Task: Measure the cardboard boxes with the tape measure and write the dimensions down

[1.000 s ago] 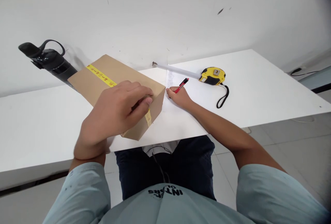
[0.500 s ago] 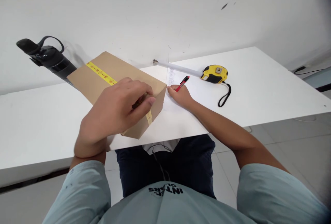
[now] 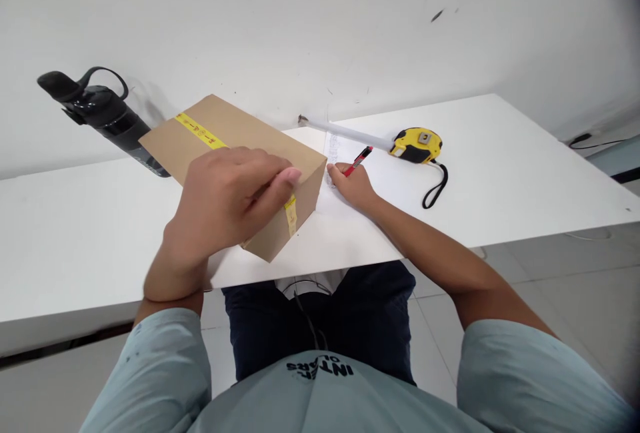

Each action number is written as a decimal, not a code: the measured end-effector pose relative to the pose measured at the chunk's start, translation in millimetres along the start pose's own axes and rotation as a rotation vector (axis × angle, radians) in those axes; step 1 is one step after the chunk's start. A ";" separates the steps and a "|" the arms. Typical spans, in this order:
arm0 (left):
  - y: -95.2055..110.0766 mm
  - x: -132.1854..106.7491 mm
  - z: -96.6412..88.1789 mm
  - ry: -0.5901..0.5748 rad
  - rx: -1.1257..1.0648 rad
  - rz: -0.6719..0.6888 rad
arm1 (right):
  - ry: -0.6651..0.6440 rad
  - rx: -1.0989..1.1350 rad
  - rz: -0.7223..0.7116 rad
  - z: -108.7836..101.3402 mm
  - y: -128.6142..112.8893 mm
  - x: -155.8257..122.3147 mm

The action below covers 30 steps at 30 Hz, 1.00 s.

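My right grip (image 3: pixel 354 186) pinches a red-and-black pen (image 3: pixel 358 161), slanted as if for writing on the white paper sheet (image 3: pixel 345 148) beneath, while my left grip (image 3: pixel 227 200), clasping something or not I cannot tell, curls over the brown cardboard box (image 3: pixel 260 136), perhaps steadying it, and beyond, a yellow-and-black tape measure (image 3: pixel 416 145) seemingly weights the page.

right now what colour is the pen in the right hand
The pen is red and black, seen in the head view.

Black bottle (image 3: pixel 113 116) near white wall (image 3: pixel 320 26); black cable (image 3: pixel 581 138) far right.
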<state>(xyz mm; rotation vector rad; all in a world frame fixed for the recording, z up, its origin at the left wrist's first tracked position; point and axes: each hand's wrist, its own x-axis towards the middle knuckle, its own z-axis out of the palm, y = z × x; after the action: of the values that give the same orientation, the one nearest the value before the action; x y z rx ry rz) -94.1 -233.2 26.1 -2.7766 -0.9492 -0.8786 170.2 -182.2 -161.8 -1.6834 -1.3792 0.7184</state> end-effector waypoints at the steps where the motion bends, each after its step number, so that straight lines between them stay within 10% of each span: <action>1: 0.1 0.5 0.0 -0.002 -0.001 -0.002 | 0.006 -0.006 0.004 0.2 -0.1 0.0; 30: -7.2 8.0 -5.9 -0.274 -0.135 0.028 | 0.016 -0.059 0.062 -2.8 -12.0 -4.6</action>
<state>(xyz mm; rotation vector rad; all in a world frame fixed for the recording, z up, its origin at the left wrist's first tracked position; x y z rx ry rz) -96.1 -224.6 34.6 -3.0765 -0.9136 -0.5879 165.6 -186.6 -150.3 -1.7809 -1.3541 0.7036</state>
